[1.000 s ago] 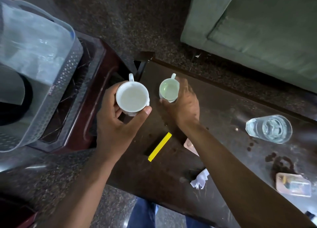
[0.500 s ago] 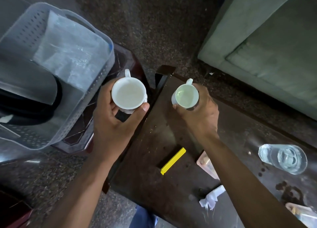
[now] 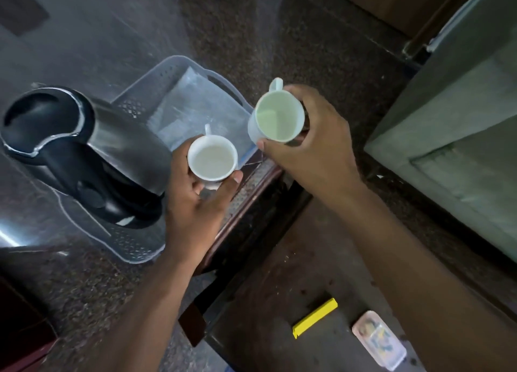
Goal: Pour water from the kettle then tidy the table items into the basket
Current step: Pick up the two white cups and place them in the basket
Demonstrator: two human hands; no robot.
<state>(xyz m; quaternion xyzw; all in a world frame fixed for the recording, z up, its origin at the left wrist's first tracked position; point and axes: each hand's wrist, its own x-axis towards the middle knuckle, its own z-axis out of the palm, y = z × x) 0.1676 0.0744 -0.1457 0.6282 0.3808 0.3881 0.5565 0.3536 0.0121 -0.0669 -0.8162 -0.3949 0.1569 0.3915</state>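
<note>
Two cups (image 3: 212, 160) above the basket (image 3: 167, 72)

I saw two bare forearms reaching in from the bottom of the view, with no sleeve showing on either as far as the frame's edge. The left hand (image 3: 195, 204) and the right hand (image 3: 313, 145) wore no gloves, rings or watch (the nails looked short and plain). A sliver of blue cloth showed at the bottom edge.

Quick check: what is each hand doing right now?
Left hand: closed on a white cup.
Right hand: closed on a green-tinted cup.
</note>
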